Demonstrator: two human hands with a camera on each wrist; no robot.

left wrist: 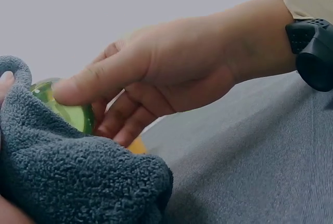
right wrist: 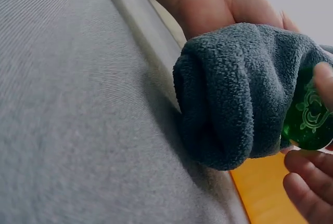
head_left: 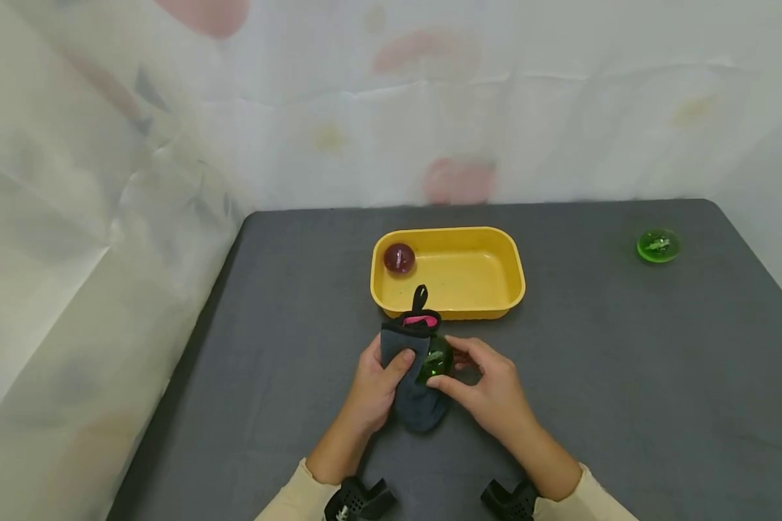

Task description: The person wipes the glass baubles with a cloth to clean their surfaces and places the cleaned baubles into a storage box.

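Observation:
My left hand (head_left: pixel 379 382) grips a dark grey fleece cloth (head_left: pixel 412 369) with a pink trim and black loop, just in front of the yellow tray (head_left: pixel 512 275). My right hand (head_left: pixel 481 383) pinches a clear green ball (head_left: pixel 436 360) against the cloth. In the left wrist view the right thumb lies over the green ball (left wrist: pixel 67 110) beside the cloth (left wrist: pixel 78 172). The right wrist view shows the cloth (right wrist: pixel 244 94) wrapped partly round the ball (right wrist: pixel 309 117). A dark red ball (head_left: pixel 399 257) lies in the tray's far left corner.
Another green ball (head_left: pixel 657 245) rests on the grey table (head_left: pixel 625 376) at the far right. A pale patterned sheet (head_left: pixel 104 217) hangs behind and along the left side. Black wrist mounts show at the bottom edge.

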